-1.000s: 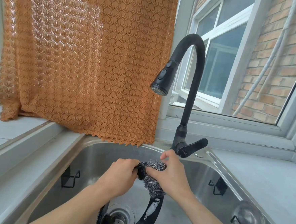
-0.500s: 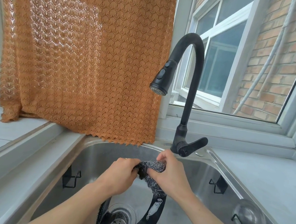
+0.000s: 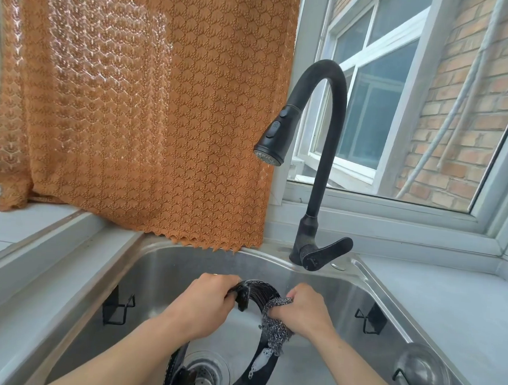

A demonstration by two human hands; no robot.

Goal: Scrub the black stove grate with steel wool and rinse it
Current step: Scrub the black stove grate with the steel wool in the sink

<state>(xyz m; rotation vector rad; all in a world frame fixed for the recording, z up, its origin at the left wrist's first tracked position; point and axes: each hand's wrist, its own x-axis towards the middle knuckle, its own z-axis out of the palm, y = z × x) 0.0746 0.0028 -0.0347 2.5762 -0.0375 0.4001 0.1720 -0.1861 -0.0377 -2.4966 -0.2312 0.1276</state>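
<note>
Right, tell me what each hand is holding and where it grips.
Left hand grips the black stove grate at its top rim. Right hand holds the steel wool against the grate's right side.

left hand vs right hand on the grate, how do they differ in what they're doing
The left hand grips the bare top of the black stove grate, steadying it; the right hand holds the steel wool pressed against the ring's right side. The left touches metal directly, the right only through the wool. The left sits slightly higher on the ring than the right. Both are curled tight, over the sink.
</note>
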